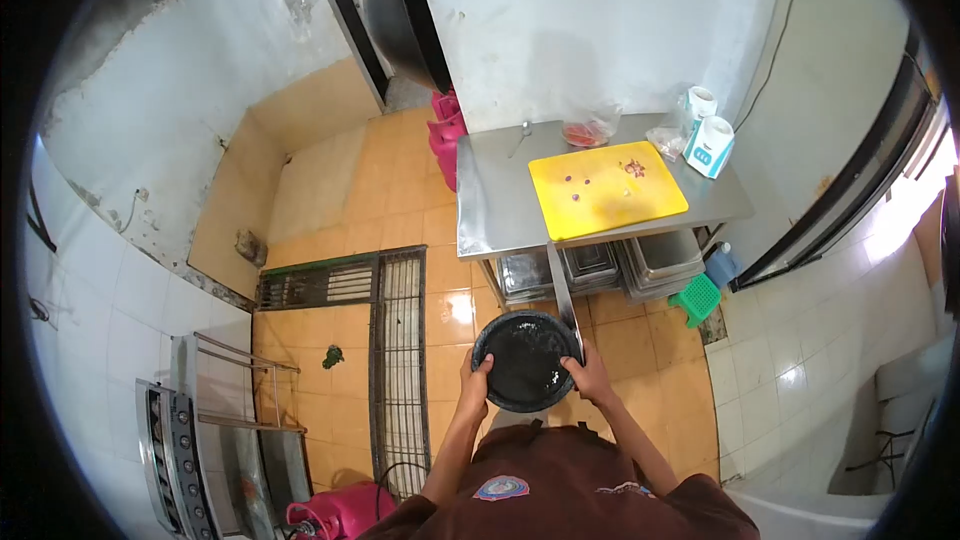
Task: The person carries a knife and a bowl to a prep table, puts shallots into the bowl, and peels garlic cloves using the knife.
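In front of my body I carry a shallow round black dish (pixel 528 362), which looks like a stone mortar, with pale specks on its inner face. My left hand (pixel 475 382) is closed on its left rim, thumb on top. On the opposite rim, my right hand (pixel 588 374) grips the dish and also a long knife (pixel 561 288), whose blade points forward to the table edge. The knife's handle is hidden by the fingers. Beyond, a yellow cutting board (pixel 585 202) lies on the steel table (pixel 500 200), bearing small purplish pieces.
A spoon (pixel 520 136), a plastic bag with red contents (pixel 588 130) and tissue packs (pixel 709 145) are on the table. Metal trays (pixel 655 258) and a green basket (pixel 695 298) sit below. A floor grate (pixel 400 360), pink gas cylinder (pixel 345 512) and stove (pixel 178 455) are leftward.
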`<state>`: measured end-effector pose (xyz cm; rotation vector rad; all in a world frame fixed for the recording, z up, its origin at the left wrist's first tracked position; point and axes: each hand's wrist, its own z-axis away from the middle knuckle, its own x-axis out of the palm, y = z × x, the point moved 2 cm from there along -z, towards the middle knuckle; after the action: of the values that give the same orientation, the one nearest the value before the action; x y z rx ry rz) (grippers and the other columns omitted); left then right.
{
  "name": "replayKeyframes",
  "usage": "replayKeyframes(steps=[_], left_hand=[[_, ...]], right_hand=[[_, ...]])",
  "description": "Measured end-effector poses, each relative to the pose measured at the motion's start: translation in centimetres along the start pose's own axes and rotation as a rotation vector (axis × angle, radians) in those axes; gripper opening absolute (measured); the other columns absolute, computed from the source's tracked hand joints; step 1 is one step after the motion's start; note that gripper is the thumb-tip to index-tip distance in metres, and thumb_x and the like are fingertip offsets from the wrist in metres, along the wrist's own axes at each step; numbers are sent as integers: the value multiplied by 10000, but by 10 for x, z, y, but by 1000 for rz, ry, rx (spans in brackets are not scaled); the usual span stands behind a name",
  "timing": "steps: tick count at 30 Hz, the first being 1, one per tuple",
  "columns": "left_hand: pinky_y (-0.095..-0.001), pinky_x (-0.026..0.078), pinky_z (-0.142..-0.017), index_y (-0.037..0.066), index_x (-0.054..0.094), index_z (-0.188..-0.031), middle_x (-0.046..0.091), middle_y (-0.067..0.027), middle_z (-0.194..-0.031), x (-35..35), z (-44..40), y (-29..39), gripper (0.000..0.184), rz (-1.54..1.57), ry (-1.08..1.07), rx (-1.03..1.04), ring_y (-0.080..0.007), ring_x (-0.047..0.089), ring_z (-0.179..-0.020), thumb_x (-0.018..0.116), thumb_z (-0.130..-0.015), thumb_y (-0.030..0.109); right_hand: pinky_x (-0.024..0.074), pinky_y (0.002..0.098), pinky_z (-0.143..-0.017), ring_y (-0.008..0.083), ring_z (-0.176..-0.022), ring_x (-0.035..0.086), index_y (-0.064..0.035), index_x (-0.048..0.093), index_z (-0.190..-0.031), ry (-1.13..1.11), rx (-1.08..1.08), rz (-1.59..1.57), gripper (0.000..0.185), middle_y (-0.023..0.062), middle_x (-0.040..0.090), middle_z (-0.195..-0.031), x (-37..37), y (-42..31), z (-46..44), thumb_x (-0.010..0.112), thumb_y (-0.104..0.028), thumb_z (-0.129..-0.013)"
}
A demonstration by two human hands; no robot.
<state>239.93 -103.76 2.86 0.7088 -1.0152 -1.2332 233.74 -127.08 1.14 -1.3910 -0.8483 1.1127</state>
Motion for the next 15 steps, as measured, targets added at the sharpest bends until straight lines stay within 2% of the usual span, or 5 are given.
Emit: replayKeyframes(steps=[1,4,7,11,15], left_hand=[[-324,415,-1024,21,568,-1309,643,-110,-1222,4,-24,-2,353,17,-15,-12,-211,575,-1139,605,-968,105],[-331,423,-1018,25,570,-1310,648,-104,-1218,34,-83,17,356,-11,-23,-18,-207,583,-1125,610,-968,115],[-339,441,-1005,29,578,-1300,651,-99,-1216,59,-138,35,341,16,-30,-52,-210,594,-1120,608,-973,121],[-325,428,-1022,17,560,-1349,648,-91,-1236,99,-211,58,400,38,-47,-28,-198,591,-1135,624,-966,112],[-313,430,-1015,8,541,-1381,651,-88,-1232,115,-286,66,447,-64,55,106,-184,592,-1118,640,-950,74]], right_hand=[[439,282,-490,111,-571,542,3,570,-1161,25,-109,25,393,48,609,-814,1,2,-24,655,-223,-851],[494,385,-862,252,-942,647,10,584,-1173,-58,231,53,421,160,676,-1001,-18,-17,-83,672,-252,-856],[507,347,-650,187,-694,603,-3,588,-1165,-23,206,28,415,113,658,-896,-21,-14,-133,688,-288,-880],[384,263,-435,77,-485,456,-42,549,-1089,-30,398,-190,291,95,674,-808,-50,-16,-178,632,-292,-966],[369,233,-388,59,-427,424,-49,500,-1091,-53,415,-384,241,138,687,-841,-101,-12,-196,588,-247,-987]])
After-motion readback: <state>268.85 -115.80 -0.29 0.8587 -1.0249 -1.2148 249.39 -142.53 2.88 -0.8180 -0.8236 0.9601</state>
